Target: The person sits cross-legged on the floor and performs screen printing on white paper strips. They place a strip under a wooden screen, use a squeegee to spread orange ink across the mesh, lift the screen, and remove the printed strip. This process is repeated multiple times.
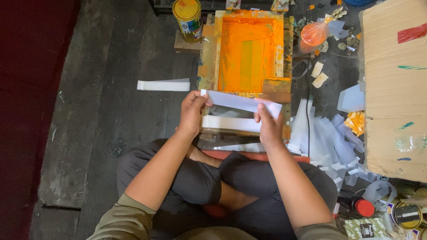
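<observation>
White paper strip (240, 101) stretches between our left hand (192, 112) and right hand (268, 125), pinched at each end above the orange-inked screen frame (249, 53) (another strip lies beneath). We judge it best kept taut and level.

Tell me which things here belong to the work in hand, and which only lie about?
In use: long white paper strip, held by left hand and right hand; orange-stained wooden printing frame.
Lying about: yellow paint tin, brown cardboard sheet, orange plastic bag.
</observation>
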